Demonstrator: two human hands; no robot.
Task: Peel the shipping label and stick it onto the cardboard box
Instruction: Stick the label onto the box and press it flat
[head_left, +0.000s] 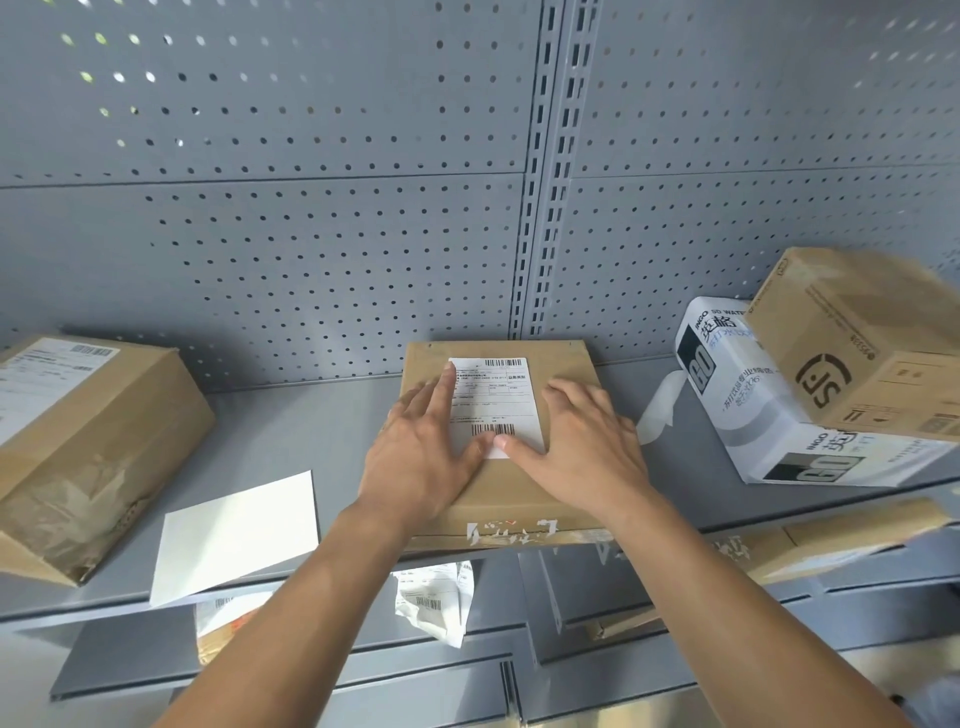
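Observation:
A flat brown cardboard box (566, 364) lies on the grey shelf in the middle. A white shipping label (498, 400) with two barcodes lies flat on its top. My left hand (421, 447) rests flat with fingers spread on the label's left edge. My right hand (582, 441) lies flat on the box at the label's right edge, its thumb touching the label's lower corner. Neither hand grips anything. A blank white backing sheet (239, 535) lies on the shelf to the left, overhanging the front edge.
A labelled brown box (93, 431) stands at the left. At the right a white carton (748, 410) bears a tilted brown box (872, 343). A pegboard wall (311, 208) backs the shelf (311, 426). Lower shelves hold a crumpled label (436, 603) and flat cardboard.

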